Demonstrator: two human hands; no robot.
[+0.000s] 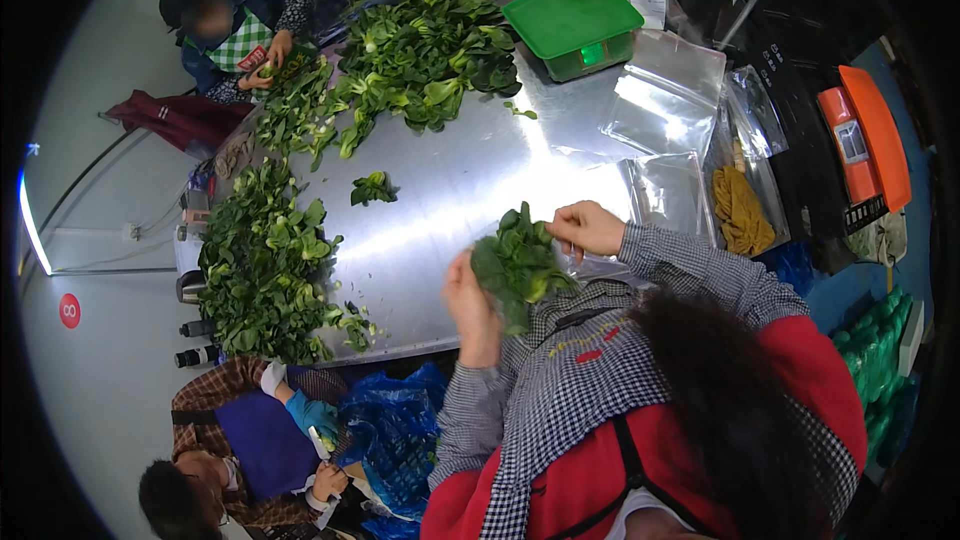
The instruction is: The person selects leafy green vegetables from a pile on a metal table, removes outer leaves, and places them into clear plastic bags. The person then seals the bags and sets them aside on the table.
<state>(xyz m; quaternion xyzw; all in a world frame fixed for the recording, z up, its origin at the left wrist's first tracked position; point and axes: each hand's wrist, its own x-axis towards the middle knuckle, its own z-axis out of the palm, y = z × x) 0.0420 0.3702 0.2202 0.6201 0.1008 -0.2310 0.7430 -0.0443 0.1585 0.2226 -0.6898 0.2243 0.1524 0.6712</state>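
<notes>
In the head view my left hand holds the near-left side of a bunch of leafy greens, its fingers curled round the leaves. My right hand pinches at the bunch's right edge; whether it grips a leaf or a clear plastic bag's edge cannot be told. The bunch is above the near edge of a metal table, in front of my checked apron. A small loose green lies on the table beyond my left hand. Clear plastic bags lie beside my right forearm.
Piles of leafy greens cover the table's left and far parts. A green scale stands at the far right, near more clear bags and a yellow cloth. A co-worker at lower left holds a knife; others work across the table.
</notes>
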